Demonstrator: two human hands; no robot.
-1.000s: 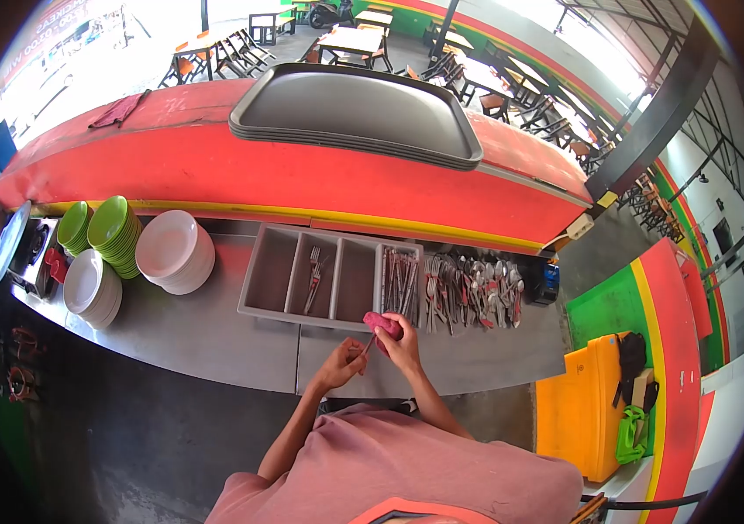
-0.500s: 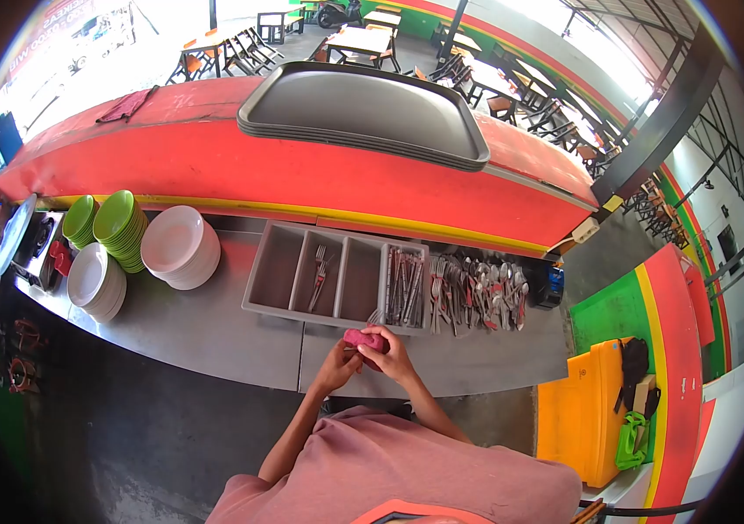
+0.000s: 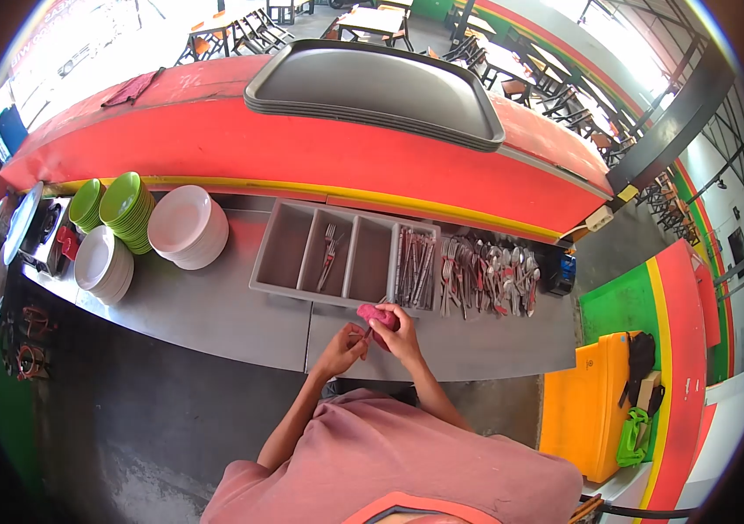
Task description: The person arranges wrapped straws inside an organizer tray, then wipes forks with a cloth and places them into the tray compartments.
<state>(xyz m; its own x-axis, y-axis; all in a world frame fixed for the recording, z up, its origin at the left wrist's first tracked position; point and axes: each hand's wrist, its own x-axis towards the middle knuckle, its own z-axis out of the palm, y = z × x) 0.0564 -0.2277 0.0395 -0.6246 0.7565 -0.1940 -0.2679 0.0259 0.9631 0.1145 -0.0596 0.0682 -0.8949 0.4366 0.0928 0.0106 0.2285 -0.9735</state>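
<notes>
My left hand [image 3: 341,351] pinches the handle end of a piece of cutlery [image 3: 368,333], its type hard to make out. Wrapped around the other part of it is a dark pink cloth [image 3: 377,317], gripped by my right hand [image 3: 400,337]. Both hands are close together at the near side of a grey divided cutlery tray [image 3: 289,295]. Forks [image 3: 329,258] lie in its second compartment from the left, and its rightmost compartment holds many thin utensils [image 3: 415,266]. Loose forks and spoons [image 3: 490,275] are heaped on the metal counter to the right of the tray.
White bowls [image 3: 187,223] and green bowls [image 3: 124,210] stand stacked on the left of the metal counter [image 3: 215,319]. Dark serving trays [image 3: 372,92] rest on the red ledge [image 3: 189,131] beyond. A yellow box [image 3: 586,406] is at the right.
Compared with half a second ago, the cloth and my right hand have shifted slightly away from my left hand, exposing part of the utensil. The camera view has tilted slightly.
</notes>
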